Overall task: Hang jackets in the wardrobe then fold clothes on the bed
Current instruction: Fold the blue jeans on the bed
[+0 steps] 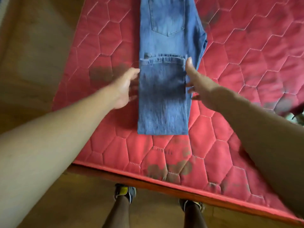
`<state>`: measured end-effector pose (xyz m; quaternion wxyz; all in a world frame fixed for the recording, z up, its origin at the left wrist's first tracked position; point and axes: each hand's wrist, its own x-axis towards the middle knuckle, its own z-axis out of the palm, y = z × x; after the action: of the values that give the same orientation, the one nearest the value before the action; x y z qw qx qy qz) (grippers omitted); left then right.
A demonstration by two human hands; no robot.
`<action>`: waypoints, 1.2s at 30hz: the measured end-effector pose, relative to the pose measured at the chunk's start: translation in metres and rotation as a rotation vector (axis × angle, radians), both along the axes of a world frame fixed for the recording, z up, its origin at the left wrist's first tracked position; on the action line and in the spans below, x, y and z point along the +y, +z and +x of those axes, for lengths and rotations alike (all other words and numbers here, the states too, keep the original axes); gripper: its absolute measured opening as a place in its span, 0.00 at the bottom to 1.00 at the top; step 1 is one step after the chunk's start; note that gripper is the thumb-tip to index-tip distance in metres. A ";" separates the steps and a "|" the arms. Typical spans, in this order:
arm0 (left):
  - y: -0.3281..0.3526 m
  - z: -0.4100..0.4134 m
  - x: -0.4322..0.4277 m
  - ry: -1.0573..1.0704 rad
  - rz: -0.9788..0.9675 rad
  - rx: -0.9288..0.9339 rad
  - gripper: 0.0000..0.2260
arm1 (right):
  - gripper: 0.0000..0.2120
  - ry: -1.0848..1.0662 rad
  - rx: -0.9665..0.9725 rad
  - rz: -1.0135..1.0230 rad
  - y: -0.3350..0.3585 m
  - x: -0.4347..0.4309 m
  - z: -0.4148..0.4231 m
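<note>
A pair of blue jeans lies lengthwise on the red quilted mattress, back pocket up. The leg ends are folded over, their hems lying across the thighs. My left hand is at the left edge of the folded part, fingers spread and relaxed. On the right edge is my right hand, thumb up along the denim and fingers loosely extended. Neither hand grips the cloth. Both hands are blurred.
The mattress's front edge runs diagonally just before my feet, which stand on a brown floor. Dark stains mark the mattress. A bit of another cloth shows at the far right edge.
</note>
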<state>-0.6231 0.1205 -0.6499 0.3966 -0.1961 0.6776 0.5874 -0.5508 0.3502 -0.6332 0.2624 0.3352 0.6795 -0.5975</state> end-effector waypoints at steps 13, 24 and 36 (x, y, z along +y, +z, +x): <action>-0.045 0.119 -0.044 -0.092 -0.002 -0.157 0.04 | 0.06 -0.063 -0.186 -0.235 -0.072 -0.009 0.108; -0.066 0.134 -0.025 -0.051 -0.020 -0.151 0.11 | 0.05 -0.158 -0.137 -0.199 -0.102 -0.025 0.120; -0.074 0.047 0.006 0.041 -0.060 0.269 0.15 | 0.12 -0.081 0.166 0.394 -0.095 -0.030 0.028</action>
<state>-0.5763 0.1267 -0.7238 0.2840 -0.1412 0.7378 0.5959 -0.5225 0.3200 -0.7277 0.1110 0.3567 0.7885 -0.4887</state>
